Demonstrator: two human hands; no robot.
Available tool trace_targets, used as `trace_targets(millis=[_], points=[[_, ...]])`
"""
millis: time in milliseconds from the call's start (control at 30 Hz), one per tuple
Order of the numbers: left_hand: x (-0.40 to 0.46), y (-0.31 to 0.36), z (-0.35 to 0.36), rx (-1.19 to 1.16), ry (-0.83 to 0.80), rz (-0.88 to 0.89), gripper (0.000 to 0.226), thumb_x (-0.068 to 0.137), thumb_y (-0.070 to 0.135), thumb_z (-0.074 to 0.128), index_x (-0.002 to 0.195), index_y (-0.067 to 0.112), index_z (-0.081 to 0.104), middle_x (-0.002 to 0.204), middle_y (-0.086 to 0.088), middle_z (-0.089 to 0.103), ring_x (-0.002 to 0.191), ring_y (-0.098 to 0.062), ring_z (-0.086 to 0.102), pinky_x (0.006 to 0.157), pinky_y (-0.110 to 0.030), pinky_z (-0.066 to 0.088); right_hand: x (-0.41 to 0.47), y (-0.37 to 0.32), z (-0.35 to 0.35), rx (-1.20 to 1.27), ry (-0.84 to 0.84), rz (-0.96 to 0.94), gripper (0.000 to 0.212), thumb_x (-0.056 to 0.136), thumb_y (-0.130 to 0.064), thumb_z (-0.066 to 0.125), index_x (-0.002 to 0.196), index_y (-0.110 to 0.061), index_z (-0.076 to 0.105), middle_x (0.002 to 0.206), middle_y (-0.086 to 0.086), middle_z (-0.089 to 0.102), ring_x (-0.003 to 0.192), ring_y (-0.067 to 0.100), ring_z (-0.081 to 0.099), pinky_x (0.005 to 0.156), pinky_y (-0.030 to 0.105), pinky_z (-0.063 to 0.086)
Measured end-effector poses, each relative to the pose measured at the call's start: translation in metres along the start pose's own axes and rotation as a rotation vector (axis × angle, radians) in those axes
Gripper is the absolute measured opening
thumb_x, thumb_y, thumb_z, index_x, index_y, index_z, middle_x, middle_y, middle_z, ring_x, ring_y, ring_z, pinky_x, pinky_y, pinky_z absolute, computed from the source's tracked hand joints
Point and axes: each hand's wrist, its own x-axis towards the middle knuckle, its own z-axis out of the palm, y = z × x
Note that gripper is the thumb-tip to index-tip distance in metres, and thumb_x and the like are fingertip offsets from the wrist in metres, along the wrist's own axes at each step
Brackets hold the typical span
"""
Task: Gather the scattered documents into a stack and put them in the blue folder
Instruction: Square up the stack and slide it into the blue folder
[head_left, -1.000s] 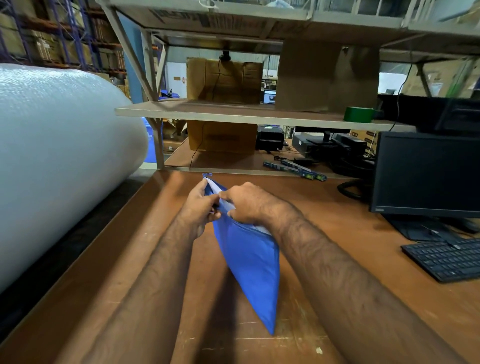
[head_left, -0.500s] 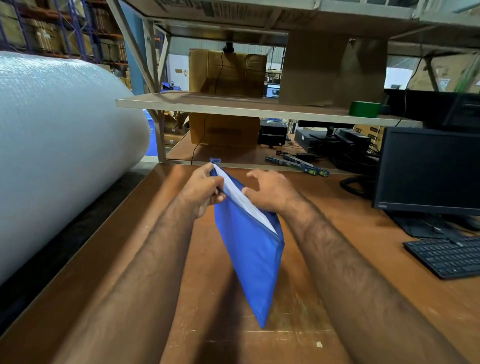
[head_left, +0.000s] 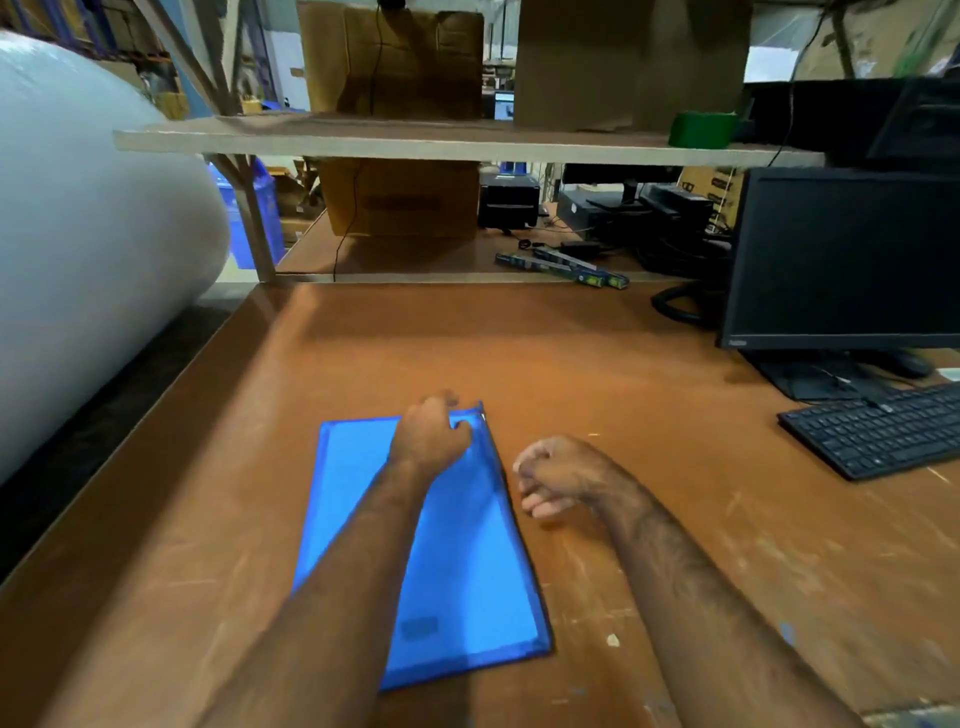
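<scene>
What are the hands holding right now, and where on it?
The left hand grips the flat blue plastic folder at its far right corner, on the brown table. The right hand holds nothing.

We note the blue folder (head_left: 462, 571) as smooth, slightly glossy plastic; the counter (head_left: 597, 374) as brown wood-look board, scuffed and paint-flecked; the keyboard (head_left: 878, 431) as matt black plastic.

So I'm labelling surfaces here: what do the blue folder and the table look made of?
Blue folder: probably thin flexible plastic, smooth, faintly glossy, darker welded-looking border. Table: seemingly brown laminated board, semi-gloss, with pale scuffs and scratches.
</scene>
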Motion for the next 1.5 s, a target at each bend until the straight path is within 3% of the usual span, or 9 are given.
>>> trace_targets(millis=[67,200,567,733,1033,1200,1300,1433,1500], points=[[-0.001,-0.019,0.007,0.297,0.051,0.032,0.050,0.098,0.040,0.060,0.145,0.023,0.054,0.157,-0.001,0.048,0.143,-0.024,0.043,0.111,-0.050,0.038,0.012,0.008,0.008,-0.001,0.063,-0.049,0.009,0.100,-0.013,0.055,0.093,-0.015,0.060,0.076,0.004,0.059,0.053,0.010,0.058,0.043,0.021,0.053],[0.003,-0.037,0.017,0.415,-0.169,0.049,0.064,0.100,0.063,0.047,0.157,0.036,0.037,0.173,0.008,0.010,0.159,-0.015,0.007,0.121,-0.058,0.012,0.043,0.004,0.022,-0.029,0.163,-0.125,0.016,0.094,-0.016,0.064,0.079,-0.016,0.063,0.073,0.003,0.062,0.062,0.012,0.060,0.053,0.026,0.055],[0.030,-0.063,0.029,0.320,0.063,0.084,0.057,0.096,0.062,0.053,0.144,0.031,0.052,0.154,0.009,0.047,0.145,-0.012,0.037,0.112,-0.052,0.021,0.111,-0.027,0.028,0.047,0.306,-0.063,0.019,0.078,-0.004,0.068,0.061,-0.013,0.068,0.079,0.017,0.075,0.070,0.025,0.073,0.071,0.044,0.065],[0.033,-0.067,0.030,0.255,0.074,0.112,0.058,0.093,0.065,0.053,0.142,0.035,0.056,0.151,0.014,0.051,0.144,-0.010,0.039,0.115,-0.050,0.019,0.115,-0.036,0.024,0.273,0.061,0.075,0.013,0.091,-0.011,0.070,0.084,-0.018,0.062,0.073,-0.002,0.055,0.062,0.006,0.049,0.040,0.013,0.040],[0.028,-0.064,0.022,0.236,0.002,0.118,0.055,0.096,0.057,0.059,0.145,0.035,0.054,0.159,0.014,0.043,0.151,-0.011,0.029,0.120,-0.050,0.013,0.122,-0.035,0.031,0.210,0.382,0.075,0.018,0.076,-0.006,0.081,0.070,-0.016,0.068,0.075,0.005,0.072,0.061,0.016,0.068,0.061,0.032,0.062],[0.031,-0.067,0.019,0.260,-0.073,0.131,0.052,0.095,0.056,0.060,0.144,0.041,0.053,0.163,0.014,0.038,0.154,-0.012,0.025,0.121,-0.050,0.011,0.119,-0.035,0.026,0.242,0.238,0.070,0.016,0.088,-0.004,0.069,0.092,-0.019,0.067,0.074,0.002,0.065,0.061,0.012,0.059,0.045,0.018,0.037],[0.034,-0.066,0.020,0.280,-0.080,0.155,0.056,0.095,0.056,0.059,0.148,0.038,0.049,0.165,0.014,0.035,0.155,-0.011,0.022,0.122,-0.051,0.010,0.120,-0.033,0.020,0.091,0.329,-0.090,0.020,0.083,-0.009,0.067,0.095,-0.025,0.065,0.080,-0.002,0.072,0.067,0.015,0.068,0.052,0.024,0.050],[0.031,-0.054,0.031,0.307,-0.141,0.253,0.064,0.102,0.053,0.050,0.159,0.029,0.036,0.170,0.012,0.024,0.157,-0.009,0.016,0.124,-0.051,0.007,0.124,-0.025,0.016,-0.453,0.363,-0.341,0.037,0.087,-0.015,0.064,0.117,-0.035,0.071,0.121,-0.006,0.067,0.111,0.015,0.065,0.097,0.031,0.052],[0.031,-0.049,0.036,0.361,-0.191,0.279,0.064,0.105,0.054,0.043,0.162,0.028,0.030,0.171,0.013,0.019,0.158,-0.008,0.012,0.125,-0.052,0.004,0.125,-0.024,0.014,-0.608,0.367,-0.352,0.026,0.093,-0.027,0.065,0.115,-0.039,0.071,0.128,-0.007,0.057,0.117,0.017,0.059,0.093,0.035,0.051]])
